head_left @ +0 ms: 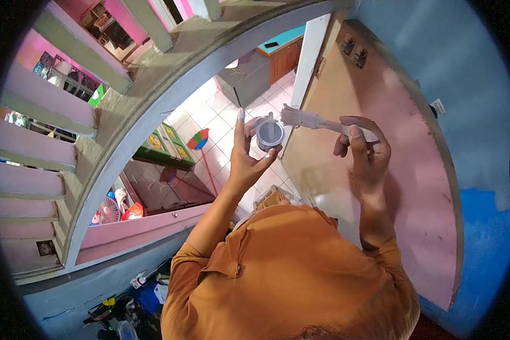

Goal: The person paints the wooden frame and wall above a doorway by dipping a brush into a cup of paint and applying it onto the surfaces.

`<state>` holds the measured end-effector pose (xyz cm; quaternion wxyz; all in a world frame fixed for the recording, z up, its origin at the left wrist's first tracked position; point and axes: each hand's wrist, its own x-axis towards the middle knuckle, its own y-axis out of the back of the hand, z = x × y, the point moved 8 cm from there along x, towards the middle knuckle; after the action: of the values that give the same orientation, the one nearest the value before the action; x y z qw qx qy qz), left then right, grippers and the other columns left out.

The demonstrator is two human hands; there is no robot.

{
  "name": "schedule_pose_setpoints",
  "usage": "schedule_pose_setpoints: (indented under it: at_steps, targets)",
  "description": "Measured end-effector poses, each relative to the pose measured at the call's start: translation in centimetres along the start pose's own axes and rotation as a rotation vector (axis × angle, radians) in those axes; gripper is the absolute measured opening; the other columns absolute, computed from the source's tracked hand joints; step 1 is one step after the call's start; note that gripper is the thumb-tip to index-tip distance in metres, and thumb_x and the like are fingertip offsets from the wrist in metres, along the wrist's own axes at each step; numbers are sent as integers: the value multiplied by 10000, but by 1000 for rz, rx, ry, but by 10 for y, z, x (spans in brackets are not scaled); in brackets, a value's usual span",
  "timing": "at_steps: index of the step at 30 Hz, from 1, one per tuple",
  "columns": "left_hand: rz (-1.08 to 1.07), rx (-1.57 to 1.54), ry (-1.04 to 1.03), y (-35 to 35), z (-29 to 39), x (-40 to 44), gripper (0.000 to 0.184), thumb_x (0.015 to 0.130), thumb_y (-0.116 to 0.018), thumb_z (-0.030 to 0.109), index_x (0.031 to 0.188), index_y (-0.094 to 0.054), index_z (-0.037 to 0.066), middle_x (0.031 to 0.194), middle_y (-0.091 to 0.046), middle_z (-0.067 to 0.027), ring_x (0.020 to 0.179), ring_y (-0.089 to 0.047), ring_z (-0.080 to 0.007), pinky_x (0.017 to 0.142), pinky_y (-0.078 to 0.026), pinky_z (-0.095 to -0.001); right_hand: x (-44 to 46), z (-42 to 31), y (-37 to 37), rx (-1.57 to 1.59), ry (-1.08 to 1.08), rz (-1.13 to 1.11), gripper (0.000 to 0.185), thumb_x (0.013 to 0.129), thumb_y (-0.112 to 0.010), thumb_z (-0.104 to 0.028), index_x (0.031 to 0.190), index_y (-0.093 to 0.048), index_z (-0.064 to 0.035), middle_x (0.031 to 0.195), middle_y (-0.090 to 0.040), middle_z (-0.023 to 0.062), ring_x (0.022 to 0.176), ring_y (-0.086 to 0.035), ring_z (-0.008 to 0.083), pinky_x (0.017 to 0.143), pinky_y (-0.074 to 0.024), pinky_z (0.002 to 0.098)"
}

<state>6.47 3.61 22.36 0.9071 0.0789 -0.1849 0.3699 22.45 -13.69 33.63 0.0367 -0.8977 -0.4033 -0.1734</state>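
My left hand [250, 146] is closed around a small round paint pot [271, 135], with one finger pointing up along its side. Greyish paint shows inside, and a pale strip stands up at the pot's far side. To the right, my right hand [368, 148] grips a paintbrush [326, 123] by its handle. The brush lies nearly level, its paint-coated bristles pointing left toward the pot and a little apart from it. Paint marks show on the fingers of both hands.
A pink and tan door [379, 153] stands open on the right, beside a blue wall [481, 238]. Left is an arched frame [158, 96] with slats. Beyond lie a tiled floor [209, 116], a broom [199, 139] and a green cabinet [167, 146]. Assorted items [147, 297] are piled lower left.
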Motion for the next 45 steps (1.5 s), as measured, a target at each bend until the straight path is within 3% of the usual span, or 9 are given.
schedule_pose_setpoints:
  at_steps: [4,10,13,15,16,22,29,35,45]
  targets:
    - [-22,24,9,8,-6,-7,1132,757,-748,-70,1594,6,30,1407,-482,-196,1343,-482,-292,1160,-338,-416,7,6,-16,-1,21,-80,235,1026,-555,-115,1168,-635,54,846,-648,96,685,-627,124,604,-485,248]
    - [-55,6,38,1,-4,-22,1159,763,-820,13,1590,-8,11,1360,-556,-216,1327,-517,-310,1143,-361,-433,21,32,-27,-103,150,-12,216,1005,-552,-29,1193,-658,-22,951,-639,64,734,-626,121,641,-500,247]
    - [-93,31,7,-5,1,-30,1162,765,-826,24,1589,-8,7,1368,-550,-224,1316,-526,-317,1137,-366,-438,18,56,-43,-109,88,-113,235,977,-572,-6,1175,-679,-76,951,-603,64,776,-595,135,685,-489,256]
    - [-103,27,-7,-8,5,-33,1164,765,-830,28,1589,-7,6,1366,-551,-227,1311,-529,-320,1134,-369,-441,15,60,-60,-342,103,-241,256,948,-584,14,1156,-684,-98,909,-551,78,804,-554,173,730,-473,290]
    - [-113,24,-21,-9,8,-34,1167,765,-833,32,1589,-7,5,1365,-552,-229,1307,-532,-322,1131,-372,-444,15,64,-63,-314,66,-252,221,938,-623,-55,1146,-678,-107,888,-522,88,808,-536,206,741,-460,334]
    - [-106,75,-14,-11,10,-39,1173,762,-839,34,1590,-8,8,1343,-564,-233,1292,-543,-323,1106,-410,-442,14,60,-76,-444,99,-297,228,870,-726,-239,1046,-677,-103,911,-529,93,811,-544,207,745,-469,343]
    - [-116,72,-8,-9,7,-42,1174,760,-839,32,1592,-11,16,1348,-560,-230,1284,-552,-323,1094,-427,-442,12,63,-83,-406,35,-311,182,863,-731,-233,972,-679,-97,903,-517,82,792,-543,202,731,-487,351]
    - [-82,79,0,-6,4,-43,1168,762,-833,26,1590,-10,12,1343,-559,-227,1284,-551,-328,1094,-428,-446,6,48,-83,-433,178,-201,145,874,-743,-211,964,-688,-112,928,-515,70,787,-546,197,718,-499,349]
    - [-30,28,2,-2,1,-45,1153,766,-813,7,1591,-7,8,1332,-550,-225,1265,-557,-301,1095,-430,-424,-4,50,-78,-585,225,-104,171,875,-735,-187,1022,-703,-105,962,-537,109,866,-605,270,751,-522,380]
